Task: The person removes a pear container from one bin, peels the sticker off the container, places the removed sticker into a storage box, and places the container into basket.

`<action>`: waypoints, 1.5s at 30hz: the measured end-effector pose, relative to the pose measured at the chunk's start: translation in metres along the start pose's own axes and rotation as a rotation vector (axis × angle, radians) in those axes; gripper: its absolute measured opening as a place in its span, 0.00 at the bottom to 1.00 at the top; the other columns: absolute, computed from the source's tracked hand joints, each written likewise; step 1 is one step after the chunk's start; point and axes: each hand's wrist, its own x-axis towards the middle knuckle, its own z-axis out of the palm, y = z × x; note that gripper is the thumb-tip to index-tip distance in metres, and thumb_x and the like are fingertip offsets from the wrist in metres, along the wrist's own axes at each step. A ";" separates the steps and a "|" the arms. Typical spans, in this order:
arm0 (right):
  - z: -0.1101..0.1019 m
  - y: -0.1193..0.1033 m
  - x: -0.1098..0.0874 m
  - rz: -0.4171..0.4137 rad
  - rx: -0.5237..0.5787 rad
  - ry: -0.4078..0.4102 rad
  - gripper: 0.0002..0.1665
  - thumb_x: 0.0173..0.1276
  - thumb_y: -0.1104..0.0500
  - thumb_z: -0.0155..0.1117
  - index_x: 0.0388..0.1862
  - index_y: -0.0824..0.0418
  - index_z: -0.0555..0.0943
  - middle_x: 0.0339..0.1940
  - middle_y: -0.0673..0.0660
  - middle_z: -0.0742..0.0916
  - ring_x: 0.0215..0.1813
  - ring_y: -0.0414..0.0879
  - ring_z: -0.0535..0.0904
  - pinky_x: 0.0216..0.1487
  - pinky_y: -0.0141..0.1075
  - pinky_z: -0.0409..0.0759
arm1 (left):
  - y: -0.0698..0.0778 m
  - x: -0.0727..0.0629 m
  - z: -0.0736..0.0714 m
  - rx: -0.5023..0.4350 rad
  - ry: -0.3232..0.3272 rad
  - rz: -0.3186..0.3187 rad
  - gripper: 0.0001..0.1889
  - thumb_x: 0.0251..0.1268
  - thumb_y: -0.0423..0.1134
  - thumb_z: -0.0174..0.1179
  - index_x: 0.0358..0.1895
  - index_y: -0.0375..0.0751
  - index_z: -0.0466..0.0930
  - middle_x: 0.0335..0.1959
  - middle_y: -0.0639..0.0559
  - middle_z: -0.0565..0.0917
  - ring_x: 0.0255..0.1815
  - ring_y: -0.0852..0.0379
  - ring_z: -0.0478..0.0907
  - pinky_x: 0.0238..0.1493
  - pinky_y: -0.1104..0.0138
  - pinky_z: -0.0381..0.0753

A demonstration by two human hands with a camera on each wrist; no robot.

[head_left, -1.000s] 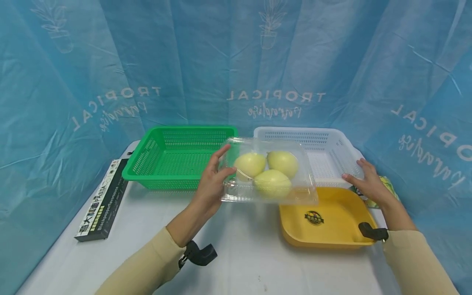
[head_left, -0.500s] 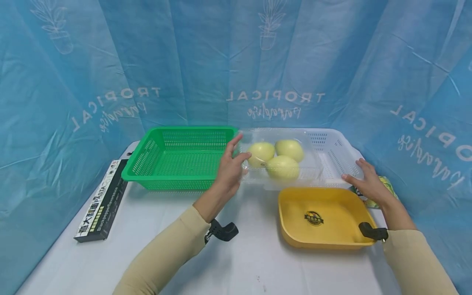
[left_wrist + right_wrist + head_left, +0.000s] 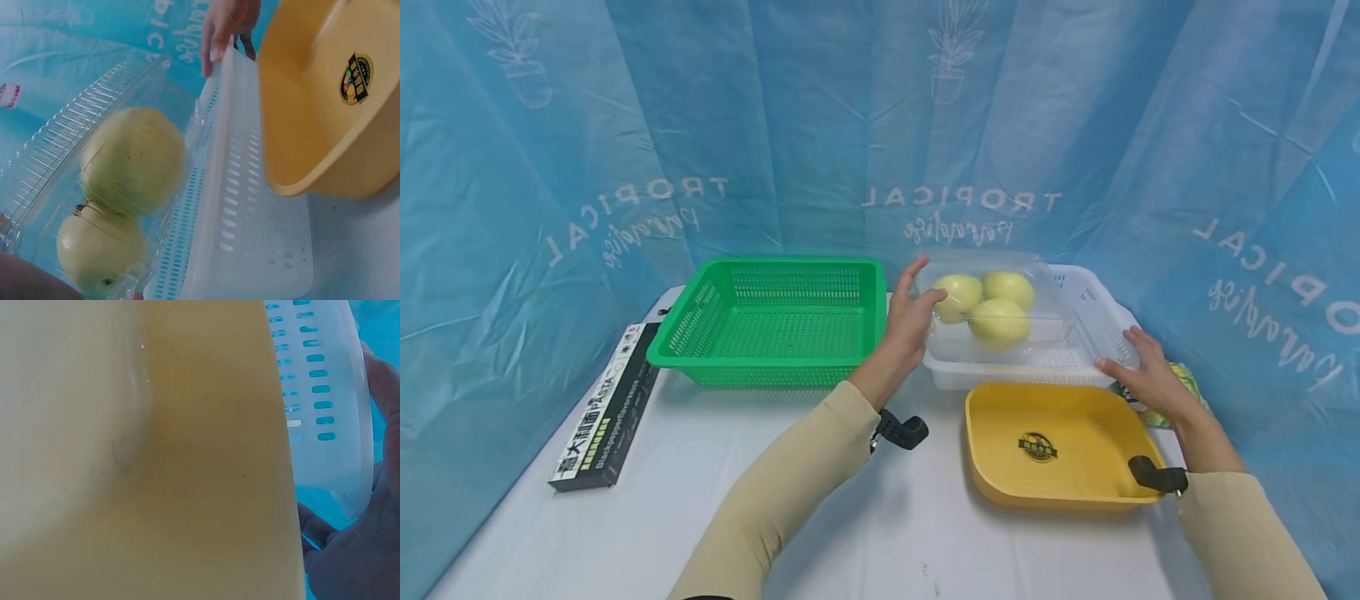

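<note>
My left hand (image 3: 912,318) grips the left end of a clear plastic box (image 3: 951,340), thumb over the near side. Inside are three round pale yellow-green fruits (image 3: 1000,322); in the left wrist view, two of the fruits (image 3: 134,161) show through the plastic, with a dark stem between them. The box is over the white perforated basket (image 3: 1022,378), slightly tilted. At the basket's front right corner, my right hand (image 3: 1150,377) holds the rim. In the right wrist view, the thumb and fingers of that right hand (image 3: 369,550) lie round the rim's corner.
A yellow basin (image 3: 1075,454) with a round label stands right in front of the white basket. To the left is a green perforated basket (image 3: 767,364), with a black-and-white pasta box (image 3: 602,417) beside it. A green-yellow packet (image 3: 1189,385) lies behind my right wrist.
My left hand has carried the clear box with the fruits away from me and to the right, over the white basket. My right hand has stayed at the basket's corner.
</note>
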 end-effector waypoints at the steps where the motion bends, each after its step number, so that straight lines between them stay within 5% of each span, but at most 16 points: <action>1: 0.000 0.000 0.000 0.001 -0.001 0.000 0.59 0.65 0.34 0.53 0.76 0.61 0.32 0.75 0.69 0.33 0.71 0.78 0.39 0.59 0.77 0.47 | 0.000 0.002 0.003 -0.005 -0.008 -0.006 0.29 0.63 0.34 0.57 0.63 0.71 0.67 0.75 0.57 0.54 0.13 0.61 0.49 0.17 0.71 0.54; 22: 0.002 -0.002 0.000 0.015 -0.010 0.011 0.59 0.65 0.34 0.54 0.76 0.61 0.33 0.75 0.70 0.34 0.70 0.78 0.41 0.58 0.77 0.48 | -0.027 0.031 0.040 0.100 -0.005 -0.068 0.28 0.64 0.35 0.55 0.66 0.65 0.66 0.75 0.51 0.50 0.16 0.59 0.52 0.22 0.68 0.58; 28: 0.002 -0.002 0.000 0.013 -0.006 0.017 0.60 0.65 0.34 0.54 0.76 0.60 0.33 0.75 0.69 0.34 0.70 0.78 0.41 0.59 0.77 0.48 | -0.035 0.036 0.043 0.145 0.013 -0.070 0.29 0.62 0.35 0.55 0.66 0.64 0.66 0.75 0.50 0.51 0.37 0.54 0.65 0.34 0.64 0.63; 34: 0.001 -0.001 0.000 0.010 0.003 0.022 0.60 0.65 0.34 0.54 0.76 0.61 0.33 0.75 0.69 0.34 0.71 0.78 0.41 0.59 0.77 0.47 | -0.042 0.040 0.046 0.189 0.044 -0.071 0.29 0.62 0.35 0.55 0.66 0.64 0.66 0.74 0.52 0.52 0.66 0.46 0.55 0.43 0.63 0.66; 45: 0.001 -0.001 0.001 0.005 0.001 0.022 0.60 0.65 0.34 0.54 0.76 0.61 0.33 0.76 0.69 0.34 0.72 0.77 0.39 0.60 0.76 0.47 | -0.050 0.042 0.048 0.240 0.057 -0.050 0.30 0.61 0.34 0.54 0.67 0.62 0.65 0.74 0.52 0.52 0.68 0.47 0.54 0.46 0.62 0.69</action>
